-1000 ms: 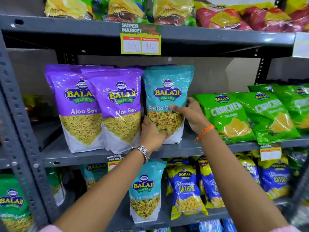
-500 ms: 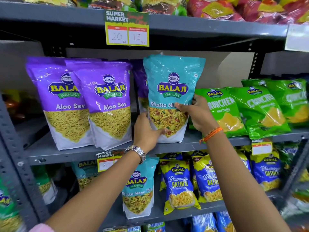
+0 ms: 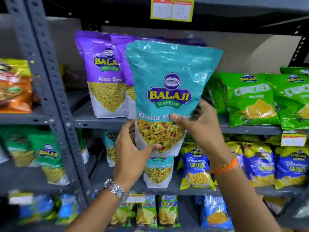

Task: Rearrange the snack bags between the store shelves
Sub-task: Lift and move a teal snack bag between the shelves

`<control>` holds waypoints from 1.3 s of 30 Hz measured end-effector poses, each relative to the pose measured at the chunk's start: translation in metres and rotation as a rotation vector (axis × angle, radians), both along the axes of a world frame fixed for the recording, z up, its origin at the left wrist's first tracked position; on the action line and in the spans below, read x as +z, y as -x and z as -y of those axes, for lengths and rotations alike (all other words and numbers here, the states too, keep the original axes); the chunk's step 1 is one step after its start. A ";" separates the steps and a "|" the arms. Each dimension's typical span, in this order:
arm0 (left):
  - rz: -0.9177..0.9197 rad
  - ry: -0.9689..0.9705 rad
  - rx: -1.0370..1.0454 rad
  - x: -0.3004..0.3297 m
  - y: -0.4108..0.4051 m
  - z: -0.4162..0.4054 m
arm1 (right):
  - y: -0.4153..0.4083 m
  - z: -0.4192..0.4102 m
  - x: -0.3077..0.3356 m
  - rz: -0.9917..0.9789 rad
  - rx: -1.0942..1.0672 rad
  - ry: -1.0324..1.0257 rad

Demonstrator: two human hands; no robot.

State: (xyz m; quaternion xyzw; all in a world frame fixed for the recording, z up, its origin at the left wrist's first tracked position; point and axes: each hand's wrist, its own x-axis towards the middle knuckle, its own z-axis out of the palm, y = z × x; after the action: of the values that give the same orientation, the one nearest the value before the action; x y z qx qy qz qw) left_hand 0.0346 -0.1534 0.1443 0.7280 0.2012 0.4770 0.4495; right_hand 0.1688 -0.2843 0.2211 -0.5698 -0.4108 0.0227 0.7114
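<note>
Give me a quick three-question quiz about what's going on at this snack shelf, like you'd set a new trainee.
1. True or false: both hands grip the teal bag.
2. Which wrist wears the watch: A left, B right?
3. What colour are the Aloo Sev bags?

Key: 1 true, left hand low on the bag, right hand at its side. 2 A. 3 purple.

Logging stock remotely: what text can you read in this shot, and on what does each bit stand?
"BALAJI WAFERS", "Khatta Mi...", rest covered: teal bag held by left hand and right hand.
"BALA...", "Aloo Sev": purple bag.
"Bhavnag... GATHIYA": blue bag.
"BALAJI", "CRUNCHEX" (blurry): green bag.
"BALAJI": left green bag.
"30%": bottom-shelf bags.
Yellow price tag and small price tag: too blurred.
</note>
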 end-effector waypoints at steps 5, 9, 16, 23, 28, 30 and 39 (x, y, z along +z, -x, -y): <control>-0.093 0.051 0.149 -0.065 0.055 -0.031 | 0.038 -0.051 -0.075 -0.062 0.076 0.093; -0.217 0.084 0.264 -0.129 0.074 -0.067 | 0.061 -0.095 -0.139 -0.098 0.086 0.216; -0.349 0.140 0.315 -0.206 0.064 -0.116 | 0.064 -0.144 -0.218 -0.146 0.061 0.334; -0.488 0.140 0.265 -0.235 0.043 -0.162 | 0.038 -0.182 -0.245 -0.155 0.046 0.418; -0.488 0.214 0.249 -0.239 0.029 -0.173 | 0.027 -0.205 -0.253 -0.124 0.009 0.472; -0.498 0.242 0.249 -0.242 0.025 -0.182 | 0.022 -0.214 -0.259 -0.134 0.005 0.489; -0.451 0.277 0.227 -0.253 0.019 -0.201 | 0.011 -0.227 -0.269 -0.184 0.007 0.517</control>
State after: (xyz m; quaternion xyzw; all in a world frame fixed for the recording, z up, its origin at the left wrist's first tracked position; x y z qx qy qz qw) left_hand 0.0159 0.0478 -0.1091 0.7200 0.4395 0.3184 0.4325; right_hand 0.1582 -0.0571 -0.0475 -0.7265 -0.3269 0.1809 0.5767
